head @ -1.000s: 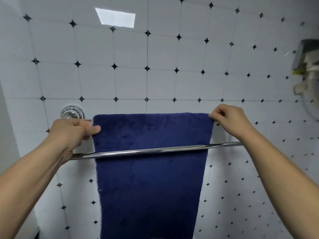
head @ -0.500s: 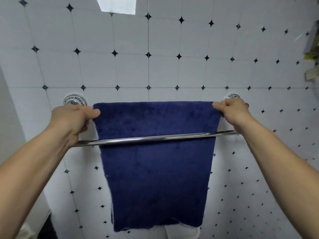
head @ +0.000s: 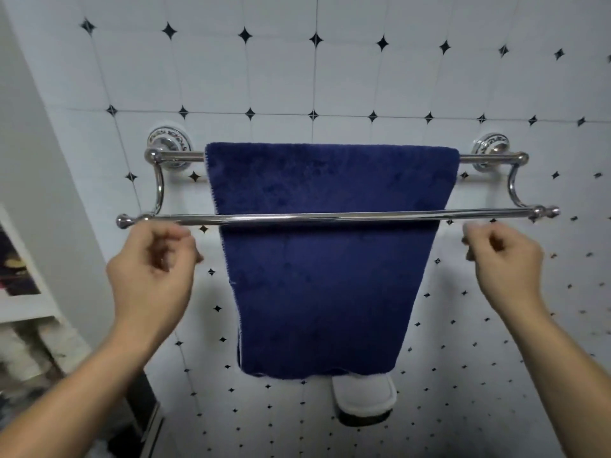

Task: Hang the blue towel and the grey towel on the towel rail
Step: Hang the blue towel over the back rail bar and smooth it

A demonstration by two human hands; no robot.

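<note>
Head view: blue towel [head: 324, 285] draped over the rear bar of the double towel rail [head: 479, 213], hanging flat against the tiled wall [head: 297, 77], front bar crossing in front of it. Left hand [head: 152, 269] and right hand [head: 506, 262] sit just under the front bar, one each side of the towel, fingers loosely curled, holding nothing, slightly blurred. White object [head: 363, 395] below the towel's hem.

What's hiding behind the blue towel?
The blue towel covers the middle of the rail's back bar; only the bar's ends show. The tiled wall behind is covered too. A white thing pokes out below the hem, its top hidden.
</note>
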